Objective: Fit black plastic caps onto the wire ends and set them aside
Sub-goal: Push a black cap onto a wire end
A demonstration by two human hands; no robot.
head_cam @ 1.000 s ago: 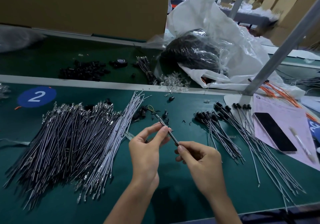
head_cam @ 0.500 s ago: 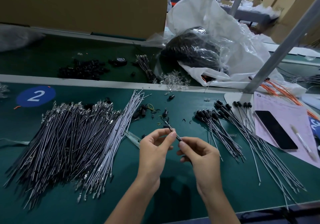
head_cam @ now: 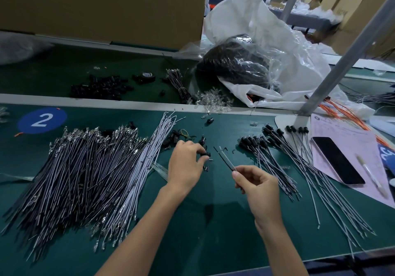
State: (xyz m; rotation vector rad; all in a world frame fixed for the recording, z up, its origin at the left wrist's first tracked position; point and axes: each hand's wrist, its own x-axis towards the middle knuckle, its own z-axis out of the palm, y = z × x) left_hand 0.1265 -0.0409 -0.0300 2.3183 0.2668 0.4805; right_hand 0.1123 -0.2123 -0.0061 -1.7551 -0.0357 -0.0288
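The left hand (head_cam: 186,164) has let go of the wire (head_cam: 224,158) and now pinches a black cap (head_cam: 206,154) off the desk (head_cam: 213,222) just ahead. The right hand (head_cam: 258,188) grips the wire, uncapped; fitting likely follows.

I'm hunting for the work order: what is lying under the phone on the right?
The phone lies on a pink printed sheet, with a pen beside it on the same sheet. The print beneath the phone is covered. The sheet's text is too small to read.
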